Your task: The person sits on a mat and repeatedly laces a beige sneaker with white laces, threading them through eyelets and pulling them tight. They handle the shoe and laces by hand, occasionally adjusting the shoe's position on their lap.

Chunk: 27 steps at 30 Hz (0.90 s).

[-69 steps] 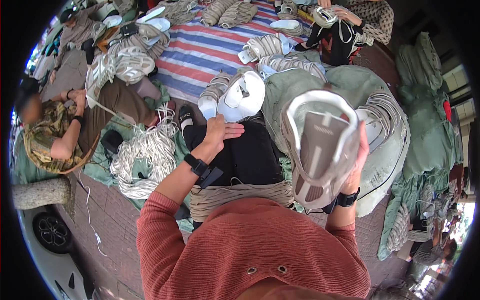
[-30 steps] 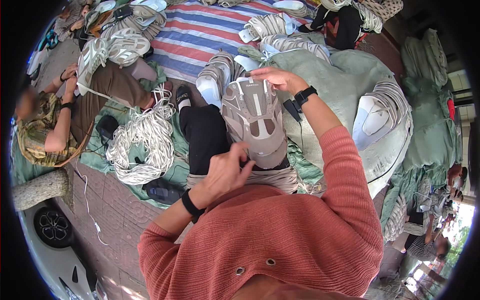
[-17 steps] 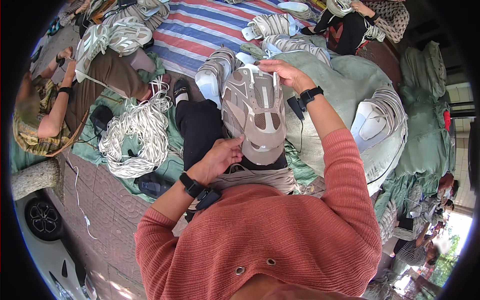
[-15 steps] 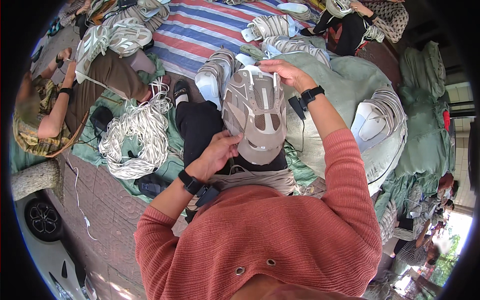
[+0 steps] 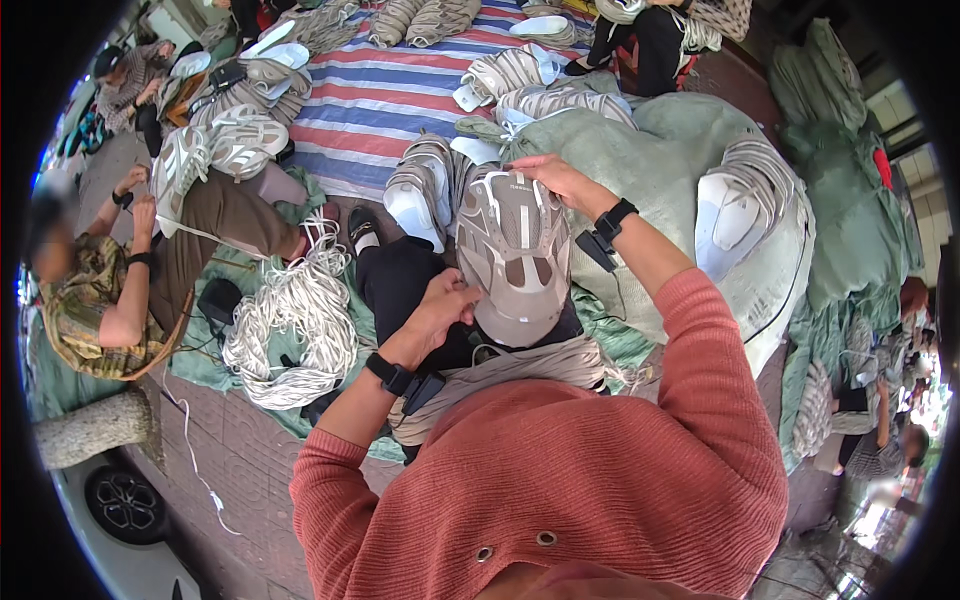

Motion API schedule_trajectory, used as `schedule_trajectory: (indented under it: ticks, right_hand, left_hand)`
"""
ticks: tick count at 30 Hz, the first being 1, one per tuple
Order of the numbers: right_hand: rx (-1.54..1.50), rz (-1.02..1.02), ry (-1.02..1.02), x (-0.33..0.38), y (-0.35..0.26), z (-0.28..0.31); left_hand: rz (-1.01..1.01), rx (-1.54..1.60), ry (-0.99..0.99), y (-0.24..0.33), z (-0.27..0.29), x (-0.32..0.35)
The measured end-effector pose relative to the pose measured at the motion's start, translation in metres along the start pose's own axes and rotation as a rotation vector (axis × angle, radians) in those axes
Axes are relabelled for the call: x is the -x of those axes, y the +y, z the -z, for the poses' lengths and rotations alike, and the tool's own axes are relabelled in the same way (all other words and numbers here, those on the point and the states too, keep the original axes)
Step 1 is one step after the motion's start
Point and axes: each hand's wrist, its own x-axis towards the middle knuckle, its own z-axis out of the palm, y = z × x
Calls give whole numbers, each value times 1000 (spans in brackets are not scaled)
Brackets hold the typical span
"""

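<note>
A grey-brown shoe upper [image 5: 518, 265] with mesh panels lies over my lap, its rounded toe toward me. At its far end, my right hand [image 5: 562, 184] grips the edge with the fingers laid along it. My left hand [image 5: 443, 308] is closed at the near left side, fingertips pinched against the upper's edge; anything smaller between them cannot be made out. A bundle of grey-beige uppers or cords [image 5: 530, 375] rests across my lap close to my body. Just beyond my left knee stands a stack of uppers with pale blue insoles [image 5: 415, 195].
A coil of white cord [image 5: 295, 330] lies on green sheeting at left, near a seated co-worker [image 5: 110, 290]. Stuffed green sacks [image 5: 650, 185] stand at right, one bearing stacked uppers [image 5: 745, 215]. A striped sheet [image 5: 375, 85] spreads ahead. A parked car [image 5: 125, 505] is lower left.
My view has shifted, so the surroundings sit lower in the picture. My left hand's fingers have drawn in slightly at the upper's edge; the right hand keeps its hold on the far end.
</note>
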Motion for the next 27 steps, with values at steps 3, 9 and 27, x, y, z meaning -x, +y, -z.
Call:
schedule_trajectory:
  ticks: [3,9,27]
  right_hand:
    - [34,115,7,18,-1,1]
    - [190,438,-52,39,0,-5]
    - [-195,380,-344,91,-5,24]
  left_hand:
    - [-43,-479,-74,13,-2,26]
    - [-650,-1112,331,32,-27,8]
    - [-271,-942,262,86,-69,-27]
